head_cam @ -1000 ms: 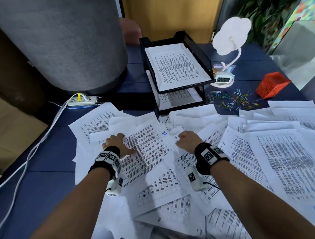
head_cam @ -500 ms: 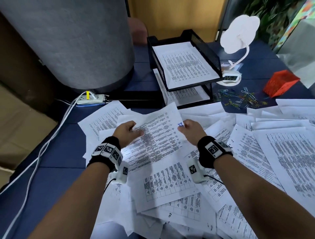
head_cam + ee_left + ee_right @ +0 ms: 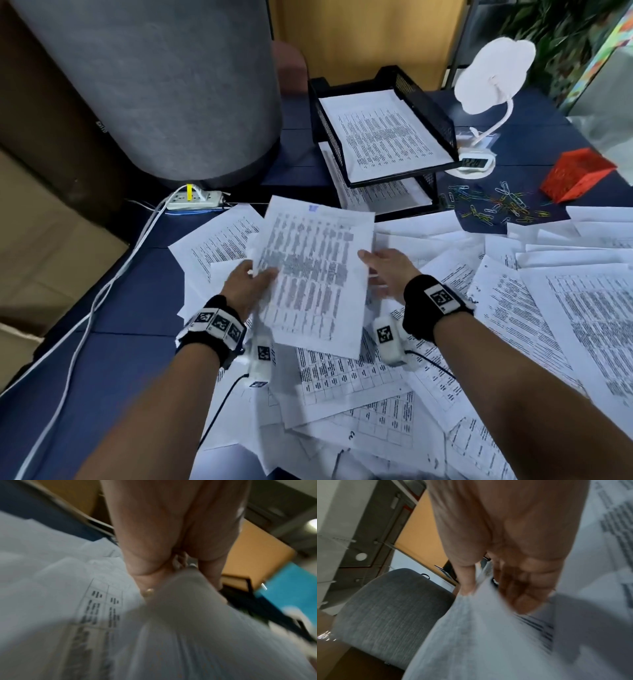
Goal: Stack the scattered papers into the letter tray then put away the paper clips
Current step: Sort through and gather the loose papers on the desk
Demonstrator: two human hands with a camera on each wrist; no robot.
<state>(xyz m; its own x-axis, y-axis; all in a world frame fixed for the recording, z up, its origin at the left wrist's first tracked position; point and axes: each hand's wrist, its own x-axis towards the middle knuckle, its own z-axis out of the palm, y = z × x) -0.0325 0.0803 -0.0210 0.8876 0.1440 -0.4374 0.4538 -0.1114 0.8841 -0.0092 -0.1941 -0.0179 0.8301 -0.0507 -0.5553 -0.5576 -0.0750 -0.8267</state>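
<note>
Holding one printed sheet [image 3: 317, 274] lifted above the scattered papers [image 3: 394, 373], left hand [image 3: 248, 286] on its left edge, right hand [image 3: 388, 270] on its right edge. Left thumb lying over the printed face, fingers [image 3: 211, 573] curled beneath, sheet pinched between; wrist view blurred but consistent. Right thumb and fingers [image 3: 520, 595] closed on the opposite edge, paper passing between them in the right wrist view. Sheet tilted, far edge raised toward the letter tray [image 3: 428, 102], near edge hanging over the pile. Black mesh tray in two tiers standing at the back of the blue surface [image 3: 102, 359]; printed pages lying in the upper tier, further pages in the lower tier. Loose papers spread across the near and right portions of the surface, overlapping, many askew. Coloured paper clips [image 3: 496, 205] strewn just right of the tray, beside a red mesh container [image 3: 575, 178] lying on its side. White cloud-shaped lamp [image 3: 493, 75] on a base behind the clips. Grey cylindrical object [image 3: 154, 85] at far left, white power strip [image 3: 195, 200] with cables at its foot. Marker bands on both wrists.
</note>
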